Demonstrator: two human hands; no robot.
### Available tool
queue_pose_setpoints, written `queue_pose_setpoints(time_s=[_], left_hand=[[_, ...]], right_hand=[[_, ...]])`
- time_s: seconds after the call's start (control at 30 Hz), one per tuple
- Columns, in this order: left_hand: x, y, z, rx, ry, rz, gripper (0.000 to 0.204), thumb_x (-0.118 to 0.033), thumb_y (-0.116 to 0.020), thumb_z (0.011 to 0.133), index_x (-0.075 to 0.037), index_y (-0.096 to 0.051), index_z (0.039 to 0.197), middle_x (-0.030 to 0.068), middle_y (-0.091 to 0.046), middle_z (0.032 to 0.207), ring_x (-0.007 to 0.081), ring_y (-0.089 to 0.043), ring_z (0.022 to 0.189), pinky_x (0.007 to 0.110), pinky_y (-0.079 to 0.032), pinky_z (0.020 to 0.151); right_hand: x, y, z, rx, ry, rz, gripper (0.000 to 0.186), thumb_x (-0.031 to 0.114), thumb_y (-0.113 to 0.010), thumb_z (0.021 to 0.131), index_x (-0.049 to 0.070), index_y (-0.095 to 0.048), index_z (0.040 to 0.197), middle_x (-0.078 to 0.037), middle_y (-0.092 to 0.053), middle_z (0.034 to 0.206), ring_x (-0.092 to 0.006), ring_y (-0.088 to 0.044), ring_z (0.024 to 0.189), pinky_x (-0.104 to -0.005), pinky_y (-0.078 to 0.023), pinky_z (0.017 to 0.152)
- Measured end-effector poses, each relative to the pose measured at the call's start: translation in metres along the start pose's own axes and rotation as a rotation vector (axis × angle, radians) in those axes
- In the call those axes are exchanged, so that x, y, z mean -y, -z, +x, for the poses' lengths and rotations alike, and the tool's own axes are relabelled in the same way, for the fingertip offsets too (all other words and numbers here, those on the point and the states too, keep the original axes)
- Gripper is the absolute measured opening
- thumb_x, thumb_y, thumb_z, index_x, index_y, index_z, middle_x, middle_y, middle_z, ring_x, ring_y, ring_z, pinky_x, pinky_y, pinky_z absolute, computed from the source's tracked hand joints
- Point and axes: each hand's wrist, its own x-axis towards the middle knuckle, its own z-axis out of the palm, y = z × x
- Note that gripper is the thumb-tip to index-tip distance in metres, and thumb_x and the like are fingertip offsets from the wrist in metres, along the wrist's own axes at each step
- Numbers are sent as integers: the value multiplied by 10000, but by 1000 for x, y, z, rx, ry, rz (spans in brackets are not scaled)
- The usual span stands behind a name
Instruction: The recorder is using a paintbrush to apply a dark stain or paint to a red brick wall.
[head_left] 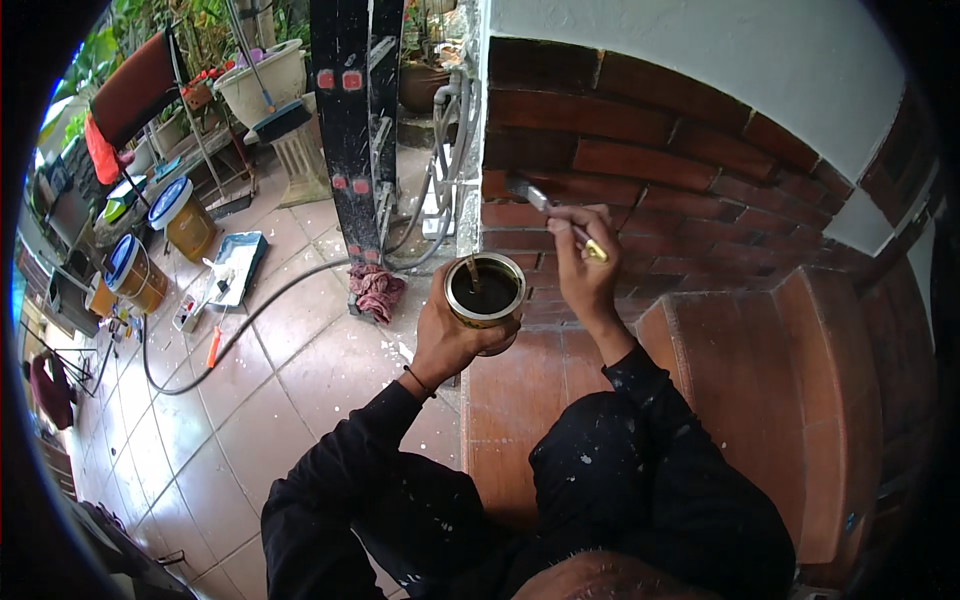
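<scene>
Right hand (583, 255) grips brush (540, 200), long axis slanting up-left to bristles (519, 187) at brick wall (630, 150) (contact hard to tell); open can (521, 291) lies lower left, clasped in left hand (449, 335).

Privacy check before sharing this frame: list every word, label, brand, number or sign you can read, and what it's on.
No readable text anywhere in view.
Blue-lidded buckets: any print is too small and blurred to read.
Open can in the left hand: nothing legible.
Brush in the right hand: nothing legible.
</scene>
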Motion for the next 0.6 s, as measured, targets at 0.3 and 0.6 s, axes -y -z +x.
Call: queue_pose_setpoints(time_s=[0.3,0.6], left_hand=[[-6,2,-2,35,11,11,1031,-403,-992,686,-23,-454,1480,185,-699,1330,345,-713,1225,429,-559,1047],[-11,3,-5,80,80,-37,1028,-322,-1004,649,-19,-478,1478,148,-670,1367,286,-662,1296,407,-500,1130]], right_hand=[[4,80,-24,-241,16,-199,124,-20,-601,1078,-41,-678,1174,-96,-593,1139,-163,-707,980,-274,-644,860],[-14,39,-7,-66,10,-42,82,-27,-649,1046,-24,-708,1103,-100,-643,1101,-176,-703,990,-308,-588,844]])
